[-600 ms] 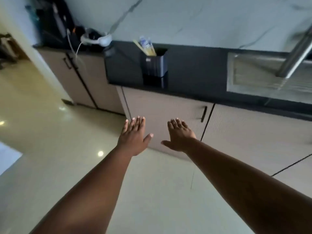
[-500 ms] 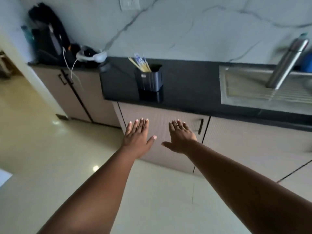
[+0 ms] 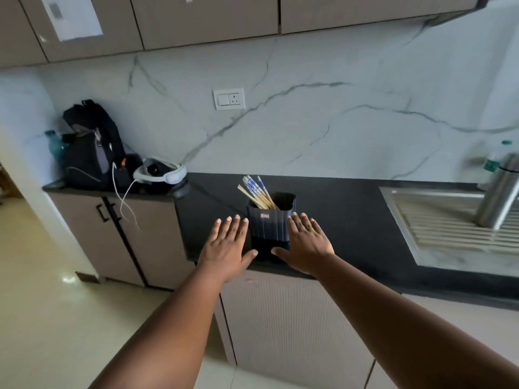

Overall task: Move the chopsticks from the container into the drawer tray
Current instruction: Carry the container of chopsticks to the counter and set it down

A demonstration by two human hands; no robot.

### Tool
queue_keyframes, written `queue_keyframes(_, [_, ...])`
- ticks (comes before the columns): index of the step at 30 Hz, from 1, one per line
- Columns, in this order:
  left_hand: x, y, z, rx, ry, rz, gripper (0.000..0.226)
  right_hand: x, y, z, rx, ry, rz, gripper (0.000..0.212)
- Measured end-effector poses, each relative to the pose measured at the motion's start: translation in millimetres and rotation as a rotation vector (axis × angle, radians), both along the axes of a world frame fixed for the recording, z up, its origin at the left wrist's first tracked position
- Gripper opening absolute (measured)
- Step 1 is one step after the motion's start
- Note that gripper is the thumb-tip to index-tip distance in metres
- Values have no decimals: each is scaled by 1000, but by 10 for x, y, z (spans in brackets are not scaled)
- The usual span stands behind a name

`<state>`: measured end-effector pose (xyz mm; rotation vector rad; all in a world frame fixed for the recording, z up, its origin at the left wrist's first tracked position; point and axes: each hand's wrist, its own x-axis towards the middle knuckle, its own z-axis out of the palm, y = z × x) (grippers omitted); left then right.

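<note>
A dark ribbed container [image 3: 270,224] stands upright on the black countertop [image 3: 351,214], near its front edge. Several wooden chopsticks [image 3: 257,192] with blue-and-white patterned tops lean out of its left side. My left hand [image 3: 228,245] hovers flat, fingers straight, just left of the container. My right hand [image 3: 307,244] is held the same way just right of it. Neither hand holds anything, and I cannot tell whether they touch the container. No drawer tray is in view; the cabinet fronts [image 3: 283,318] below are closed.
A black backpack [image 3: 91,147], a white headset [image 3: 160,174] with a dangling cable and a dark bottle [image 3: 181,189] sit at the counter's left end. A steel sink drainer [image 3: 449,226] and metal flask [image 3: 498,197] lie to the right. Tiled floor [image 3: 56,318] spreads at left.
The view has tilted upward, now showing the backsplash and upper cabinets. Both open hands have risen from in front of the cabinet doors to either side of the container.
</note>
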<state>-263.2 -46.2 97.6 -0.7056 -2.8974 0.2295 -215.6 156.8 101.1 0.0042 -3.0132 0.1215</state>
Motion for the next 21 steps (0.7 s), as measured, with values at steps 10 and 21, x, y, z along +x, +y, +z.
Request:
queue_keyframes(10, [-1173,276,-242,198,-67,145,71,-1294,554,-119,-305,32,-84,96])
queue_keyframes(21, [-2166,869,-263,1161,-412,656,52,-2308,995,-425,-1101,-152,32,94])
